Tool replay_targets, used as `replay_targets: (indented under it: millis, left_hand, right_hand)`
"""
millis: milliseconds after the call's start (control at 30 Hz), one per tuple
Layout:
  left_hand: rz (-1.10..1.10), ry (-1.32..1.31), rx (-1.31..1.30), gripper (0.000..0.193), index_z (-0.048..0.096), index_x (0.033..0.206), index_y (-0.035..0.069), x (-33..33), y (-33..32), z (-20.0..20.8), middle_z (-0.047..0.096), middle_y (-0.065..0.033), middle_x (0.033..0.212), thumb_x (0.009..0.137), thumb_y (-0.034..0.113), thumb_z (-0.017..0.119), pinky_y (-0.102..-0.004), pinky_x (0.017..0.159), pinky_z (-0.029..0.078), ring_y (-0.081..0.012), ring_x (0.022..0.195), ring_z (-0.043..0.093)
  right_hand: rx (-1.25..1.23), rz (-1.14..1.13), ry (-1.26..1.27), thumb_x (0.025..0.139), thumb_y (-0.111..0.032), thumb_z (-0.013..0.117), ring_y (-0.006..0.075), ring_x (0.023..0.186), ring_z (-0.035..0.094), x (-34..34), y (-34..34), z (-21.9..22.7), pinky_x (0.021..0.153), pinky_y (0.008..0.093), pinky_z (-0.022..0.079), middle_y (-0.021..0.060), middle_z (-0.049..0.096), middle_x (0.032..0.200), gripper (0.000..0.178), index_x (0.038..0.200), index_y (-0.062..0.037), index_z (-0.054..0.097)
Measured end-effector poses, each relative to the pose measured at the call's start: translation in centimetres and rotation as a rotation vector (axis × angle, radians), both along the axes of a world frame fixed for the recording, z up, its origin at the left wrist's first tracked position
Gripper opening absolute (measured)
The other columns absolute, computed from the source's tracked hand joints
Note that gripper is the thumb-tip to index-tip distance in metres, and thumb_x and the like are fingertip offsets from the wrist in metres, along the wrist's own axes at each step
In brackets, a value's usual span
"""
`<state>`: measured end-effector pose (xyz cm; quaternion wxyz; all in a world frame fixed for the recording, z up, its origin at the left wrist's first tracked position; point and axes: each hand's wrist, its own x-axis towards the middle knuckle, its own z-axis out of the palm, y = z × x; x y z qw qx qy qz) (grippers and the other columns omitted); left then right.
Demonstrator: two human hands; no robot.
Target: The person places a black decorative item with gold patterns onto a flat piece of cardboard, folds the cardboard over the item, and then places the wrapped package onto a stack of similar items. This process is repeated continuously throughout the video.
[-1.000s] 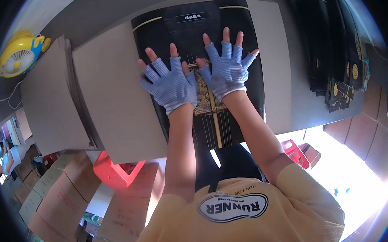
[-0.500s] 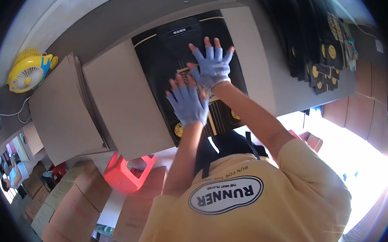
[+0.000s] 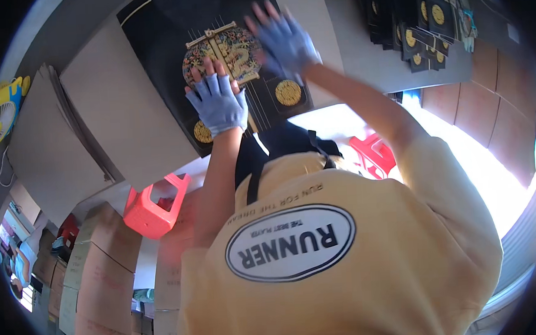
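A black sheet (image 3: 159, 58) printed with gold lines, gold round emblems and a colourful round picture lies on a large grey board (image 3: 107, 97). My left hand (image 3: 219, 103), in a grey-blue glove with bare fingertips, rests flat on the sheet's lower part, its fingers reaching the edge of the round picture. At the sheet's right side is my right hand (image 3: 286, 45), gloved the same way and a little blurred. Its fingers are spread; whether the palm touches the sheet I cannot tell. Neither hand holds anything.
Grey boards (image 3: 42, 137) are stacked to the left, near a yellow and blue fan (image 3: 2, 118). More black printed pieces (image 3: 415, 32) lie at the far right. Red plastic stools (image 3: 155, 207) and cardboard boxes (image 3: 104, 279) stand below the table; another person (image 3: 23, 265) is at far left.
My hands have moved apart: the right one from the sheet's middle toward its right edge, the left one staying low on the sheet. The whole view has shifted, so the sheet sits higher and further left.
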<state>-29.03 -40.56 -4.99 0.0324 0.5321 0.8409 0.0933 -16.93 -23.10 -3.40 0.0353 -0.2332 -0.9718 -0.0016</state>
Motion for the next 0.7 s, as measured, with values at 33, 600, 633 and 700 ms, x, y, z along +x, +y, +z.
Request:
replay_targets:
  millis: [33,600,633,700]
  left_hand:
    - [-0.005,-0.004,0.003,0.053,0.038,0.143,0.012,0.0,0.1,0.0,0.028,-0.0054,0.154,0.094,0.032,0.040,-0.0601,0.109,0.020,-0.0355,0.140,0.026]
    - [0.167,-0.269,0.139,0.064,0.036,0.141,0.005,4.3,-0.2,0.2,0.025,-0.0186,0.153,0.089,0.038,0.051,-0.0575,0.109,0.022,-0.0384,0.141,0.022]
    - [0.172,-0.231,0.157,0.064,0.035,0.141,0.004,4.1,-0.3,-0.1,0.025,-0.0190,0.152,0.089,0.038,0.051,-0.0573,0.109,0.023,-0.0387,0.141,0.022]
    - [0.150,-0.200,0.218,0.065,0.033,0.142,0.002,4.5,0.0,-0.5,0.024,-0.0202,0.152,0.089,0.036,0.050,-0.0574,0.109,0.024,-0.0396,0.141,0.022]
  right_hand:
    - [-0.087,-0.018,-0.302,0.088,-0.059,0.047,0.0296,0.144,0.018,3.8,-4.7,1.0,0.115,0.0480,0.020,0.0130,0.023,0.155,0.077,0.148,-0.0149,0.029]
    - [0.112,0.071,0.249,0.093,-0.037,0.039,0.0332,0.140,0.028,-35.7,3.9,-1.5,0.115,0.0452,0.020,0.0181,0.027,0.152,0.061,0.144,-0.0050,0.032]
    - [0.300,0.211,0.481,0.093,-0.037,0.040,0.0334,0.132,0.038,-35.4,1.8,-2.4,0.112,0.0461,0.025,0.0169,0.042,0.142,0.055,0.138,-0.0057,0.040]
    - [-0.201,0.418,0.416,0.093,-0.038,0.042,0.0335,0.120,0.047,-31.8,-3.3,-6.8,0.105,0.0463,0.033,0.0139,0.054,0.124,0.046,0.126,-0.0070,0.050]
